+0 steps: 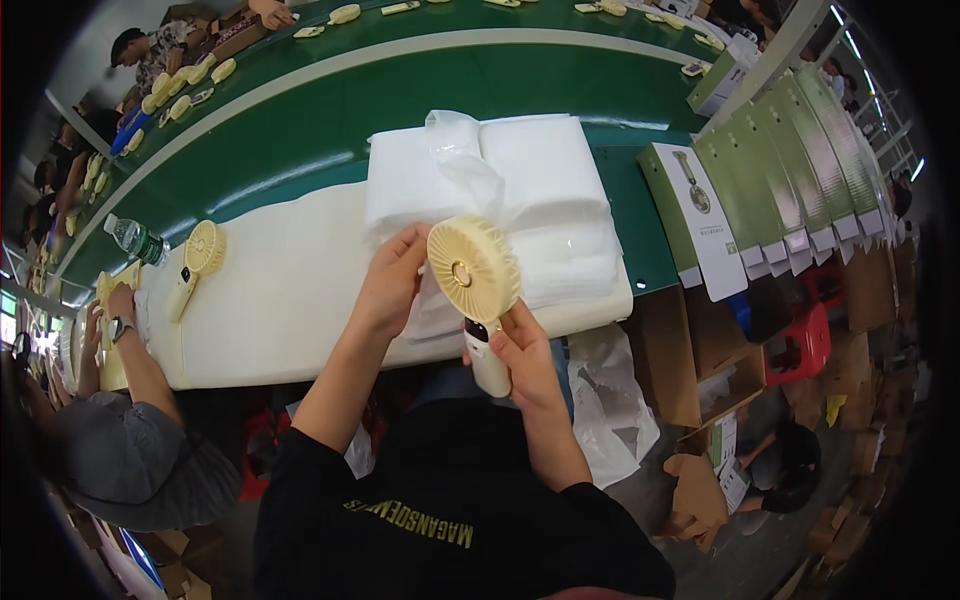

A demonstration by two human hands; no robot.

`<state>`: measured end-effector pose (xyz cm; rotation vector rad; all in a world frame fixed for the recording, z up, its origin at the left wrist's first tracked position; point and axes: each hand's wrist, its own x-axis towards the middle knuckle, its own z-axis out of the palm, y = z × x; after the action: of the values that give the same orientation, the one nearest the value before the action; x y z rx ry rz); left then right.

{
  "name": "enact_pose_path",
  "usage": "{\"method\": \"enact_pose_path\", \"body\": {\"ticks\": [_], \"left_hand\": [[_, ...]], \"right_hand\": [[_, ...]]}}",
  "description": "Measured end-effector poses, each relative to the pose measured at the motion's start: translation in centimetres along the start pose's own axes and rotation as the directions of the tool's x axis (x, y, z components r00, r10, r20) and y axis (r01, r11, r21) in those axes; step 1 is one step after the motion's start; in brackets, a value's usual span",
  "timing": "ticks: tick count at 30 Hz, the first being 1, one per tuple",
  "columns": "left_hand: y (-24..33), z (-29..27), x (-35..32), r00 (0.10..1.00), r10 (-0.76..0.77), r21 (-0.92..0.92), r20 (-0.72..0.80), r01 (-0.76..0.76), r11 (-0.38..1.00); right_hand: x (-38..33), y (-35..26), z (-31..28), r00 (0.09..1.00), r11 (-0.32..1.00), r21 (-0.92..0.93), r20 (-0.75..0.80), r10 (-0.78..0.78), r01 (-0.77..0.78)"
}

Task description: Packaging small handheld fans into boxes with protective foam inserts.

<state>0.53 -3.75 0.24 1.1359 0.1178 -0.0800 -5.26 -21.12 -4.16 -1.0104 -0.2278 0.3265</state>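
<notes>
One cream handheld fan is gripped by its handle in the right hand, above the near edge of one cream tabletop. One left hand is placed at the fan head's rim; whether it is pinched cannot be told. To the left, one second fan and one bottle are noted.

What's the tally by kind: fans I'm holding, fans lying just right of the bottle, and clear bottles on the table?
Held fan: 1
Fan just right of the bottle: 1
Clear bottle: 1
Total: 3
</notes>
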Motion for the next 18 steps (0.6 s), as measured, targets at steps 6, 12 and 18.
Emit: {"method": "enact_pose_path", "body": {"ticks": [6,12,18], "left_hand": [[-0.3,2.4,-2.7,0.438,0.784,0.621,0.44,-0.779,0.086],[-5.5,5.2,-6.1,0.935,0.297,0.158,0.194,-0.329,0.931],[-3.5,4.6,-5.0,0.99,0.068,-0.092,0.122,-0.057,0.994]], "right_hand": [[1.2,-3.0,1.7,0.911,0.456,-0.86,0.025,-0.412,0.23],[2.1,-3.5,1.9,0.773,0.921,-0.27,-0.505,-0.383,0.279],[-1.9,0.0,-1.7,0.801,0.388,-0.887,-0.036,-0.598,0.25]]}}
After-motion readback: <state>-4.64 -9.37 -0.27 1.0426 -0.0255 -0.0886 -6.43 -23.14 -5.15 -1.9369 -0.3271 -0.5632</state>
